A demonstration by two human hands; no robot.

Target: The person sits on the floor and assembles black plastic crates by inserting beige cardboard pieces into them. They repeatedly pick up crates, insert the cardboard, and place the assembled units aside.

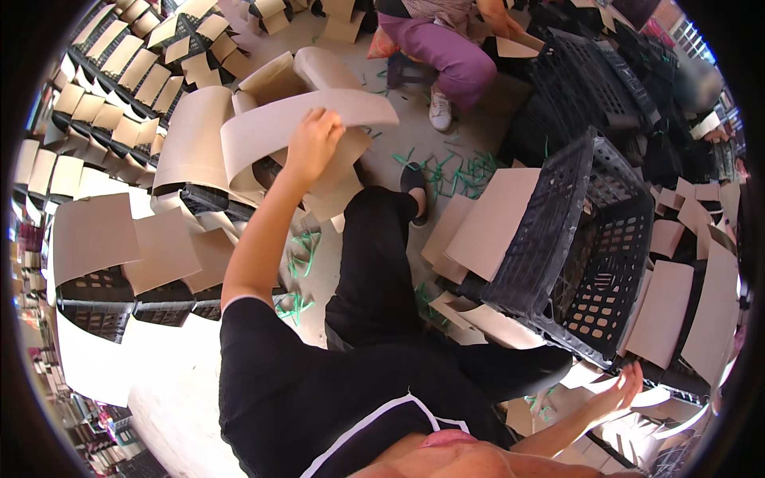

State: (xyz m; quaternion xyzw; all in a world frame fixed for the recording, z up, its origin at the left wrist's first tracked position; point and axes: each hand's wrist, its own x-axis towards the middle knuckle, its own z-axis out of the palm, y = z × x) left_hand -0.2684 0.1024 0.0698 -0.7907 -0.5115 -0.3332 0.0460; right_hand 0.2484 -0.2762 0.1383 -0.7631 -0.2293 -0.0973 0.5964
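My left hand is raised in front of me, its fingers closed on the edge of a long tan cardboard sheet that bends in an arc. Under and behind that sheet stand more curved cardboard sheets in a dark crate. Low on the right, my right hand has its fingers stretched out and appears to hold nothing. It is close to the lower corner of a tilted black plastic crate; I cannot tell whether it touches. Flat cardboard pieces lean against that crate's left side.
Cut green straps litter the floor. A person in purple trousers sits ahead, a hand on cardboard. Black crates are stacked at the far right. Cardboard-lined crates fill the left side, with long rows beyond.
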